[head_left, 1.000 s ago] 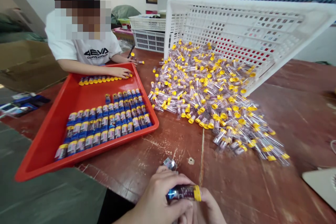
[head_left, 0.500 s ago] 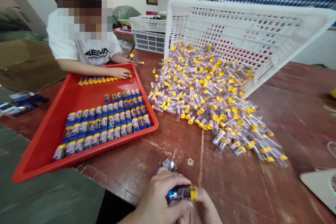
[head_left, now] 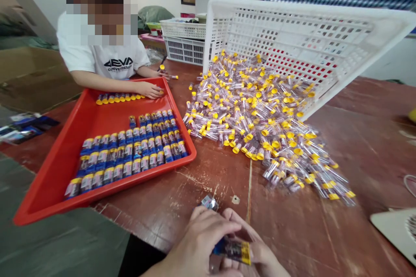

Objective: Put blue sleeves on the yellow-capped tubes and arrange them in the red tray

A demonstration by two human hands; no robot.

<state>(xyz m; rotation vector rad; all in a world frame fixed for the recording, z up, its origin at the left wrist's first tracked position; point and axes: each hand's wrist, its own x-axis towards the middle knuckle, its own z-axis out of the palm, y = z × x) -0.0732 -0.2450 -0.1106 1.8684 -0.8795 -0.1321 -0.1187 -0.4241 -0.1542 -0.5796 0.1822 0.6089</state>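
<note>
Both my hands are together near the bottom edge, around a small printed packet (head_left: 232, 249), dark blue with a yellow end. My left hand (head_left: 201, 238) has its fingers curled over the blue end. At the yellow end, my right hand (head_left: 261, 255) pinches with the thumb; its other fingers are partly hidden behind the packet and the left hand. A shiny, clear and bluish item (head_left: 209, 202) shows just beyond my left knuckles, mostly covered, so its kind is unclear.
A red tray (head_left: 48, 181) holds rows of yellow-capped tubes (head_left: 125, 153). Across it, a co-worker's hand (head_left: 151, 90) reaches in. A heap of clear yellow-capped tubes (head_left: 253, 117) spills from a tipped white basket (head_left: 312, 21). A pale appliance (head_left: 394, 229) stands right.
My hands have shifted slightly right and down with the packet, whose yellow end now looks flatter and tilts downward. My right fingers have risen behind it. The co-worker's hand has barely moved.
</note>
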